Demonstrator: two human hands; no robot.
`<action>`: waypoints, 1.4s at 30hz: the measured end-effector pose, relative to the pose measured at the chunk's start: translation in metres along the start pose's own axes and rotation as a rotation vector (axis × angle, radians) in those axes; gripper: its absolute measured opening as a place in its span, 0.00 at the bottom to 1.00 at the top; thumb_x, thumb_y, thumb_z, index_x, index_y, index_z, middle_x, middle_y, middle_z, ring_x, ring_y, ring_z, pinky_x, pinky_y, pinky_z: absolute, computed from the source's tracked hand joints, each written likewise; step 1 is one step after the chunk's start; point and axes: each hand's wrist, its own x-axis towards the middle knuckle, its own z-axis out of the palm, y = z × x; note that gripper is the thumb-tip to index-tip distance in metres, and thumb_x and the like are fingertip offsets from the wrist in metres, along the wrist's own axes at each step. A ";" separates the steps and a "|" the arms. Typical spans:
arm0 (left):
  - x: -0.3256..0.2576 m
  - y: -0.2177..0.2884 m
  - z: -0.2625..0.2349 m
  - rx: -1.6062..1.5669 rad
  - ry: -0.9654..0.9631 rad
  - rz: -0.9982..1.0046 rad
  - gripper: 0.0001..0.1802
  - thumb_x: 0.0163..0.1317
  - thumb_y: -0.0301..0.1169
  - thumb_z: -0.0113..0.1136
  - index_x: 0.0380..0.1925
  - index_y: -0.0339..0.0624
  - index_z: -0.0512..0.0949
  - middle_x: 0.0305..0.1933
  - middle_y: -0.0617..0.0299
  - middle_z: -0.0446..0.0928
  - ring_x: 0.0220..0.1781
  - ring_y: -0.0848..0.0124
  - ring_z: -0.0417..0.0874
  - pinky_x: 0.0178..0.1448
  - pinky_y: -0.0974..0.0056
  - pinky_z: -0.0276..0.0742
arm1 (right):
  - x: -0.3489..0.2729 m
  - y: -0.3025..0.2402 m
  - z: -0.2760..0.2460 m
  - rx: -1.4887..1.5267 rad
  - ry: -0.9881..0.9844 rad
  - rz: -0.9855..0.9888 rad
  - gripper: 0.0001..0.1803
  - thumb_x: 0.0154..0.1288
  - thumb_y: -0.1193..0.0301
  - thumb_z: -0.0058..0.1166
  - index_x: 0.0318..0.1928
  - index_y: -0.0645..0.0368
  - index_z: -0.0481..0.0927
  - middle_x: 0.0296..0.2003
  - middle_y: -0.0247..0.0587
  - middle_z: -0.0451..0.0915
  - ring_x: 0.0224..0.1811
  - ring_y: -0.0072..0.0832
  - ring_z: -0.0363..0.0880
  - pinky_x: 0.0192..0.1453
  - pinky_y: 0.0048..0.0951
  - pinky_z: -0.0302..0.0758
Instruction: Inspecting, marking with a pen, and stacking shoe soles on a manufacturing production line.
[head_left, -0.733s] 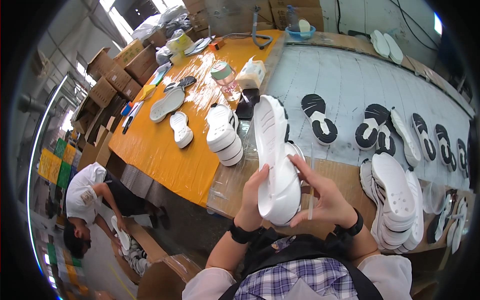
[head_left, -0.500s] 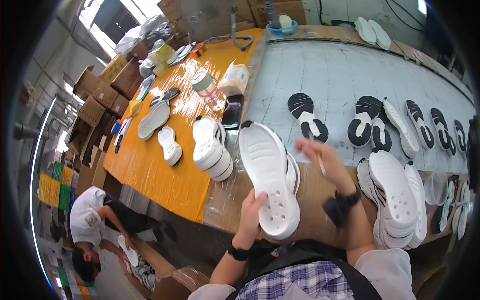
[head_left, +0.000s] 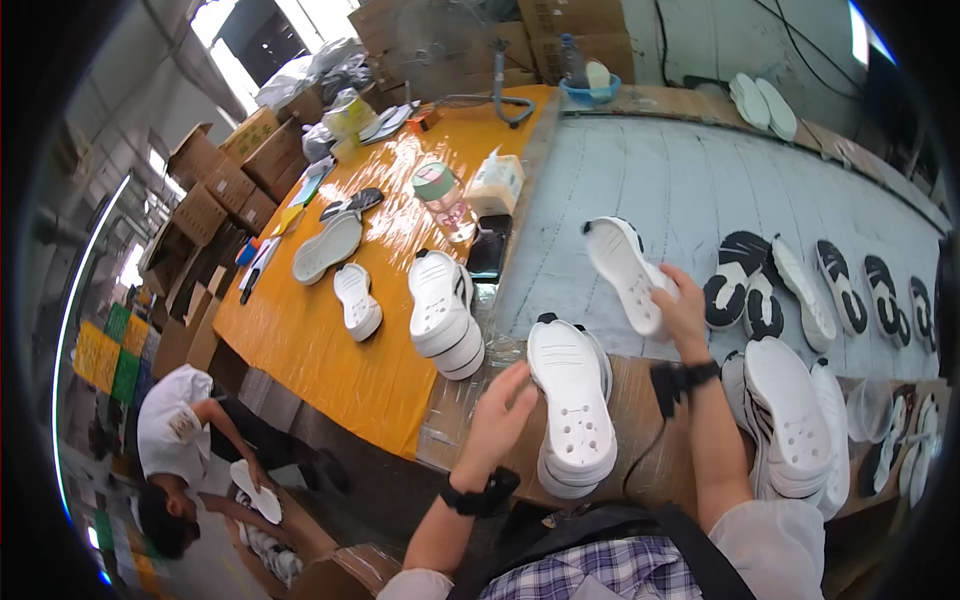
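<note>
My right hand point(head_left: 685, 312) grips a white shoe sole point(head_left: 622, 262) by its heel end, holding it above the pale conveyor-like surface. The sole's white, holed inner side faces up, and a black tip shows at its toe. My left hand point(head_left: 497, 418) is open, its fingers beside a stack of white soles point(head_left: 570, 385) at the bench's near edge. The left hand carries nothing. To the right of my right forearm stands another pile of white soles point(head_left: 790, 410). A further stack of soles point(head_left: 440, 305) rests left of my left hand's stack.
Several black-and-white soles point(head_left: 740, 265) lie on the pale surface point(head_left: 640, 160). The orange-covered table point(head_left: 300, 330) bears a bottle point(head_left: 445, 205), tissue pack point(head_left: 496, 185) and phone point(head_left: 490, 250). A co-worker in white point(head_left: 175, 420) bends over a box at lower left.
My left hand has let go of a sole, which now tops the near stack. My right hand has taken the black-bottomed sole off the pale surface; its white side now faces up.
</note>
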 end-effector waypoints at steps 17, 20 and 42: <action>-0.017 0.145 -0.020 -0.906 0.207 0.325 0.15 0.66 0.40 0.47 0.35 0.39 0.73 0.33 0.67 0.74 0.33 0.81 0.73 0.37 0.75 0.69 | -0.123 -0.081 -0.067 0.166 -0.368 -0.445 0.24 0.49 0.80 0.58 0.50 0.64 0.73 0.48 0.48 0.75 0.45 0.28 0.75 0.49 0.25 0.69; -0.018 0.151 -0.011 -0.791 0.171 0.361 0.17 0.66 0.40 0.48 0.39 0.36 0.73 0.35 0.68 0.74 0.34 0.84 0.70 0.36 0.77 0.67 | -0.125 -0.097 -0.075 0.440 -0.487 -0.068 0.20 0.55 0.75 0.54 0.50 0.66 0.73 0.46 0.47 0.76 0.43 0.26 0.76 0.47 0.23 0.70; -0.039 0.073 0.030 -0.888 0.031 -0.064 0.26 0.62 0.22 0.44 0.61 0.31 0.57 0.55 0.52 0.70 0.52 0.69 0.74 0.54 0.67 0.70 | -0.122 -0.119 -0.063 0.500 -0.734 -0.127 0.28 0.56 0.70 0.58 0.56 0.68 0.67 0.46 0.47 0.77 0.46 0.26 0.75 0.51 0.25 0.71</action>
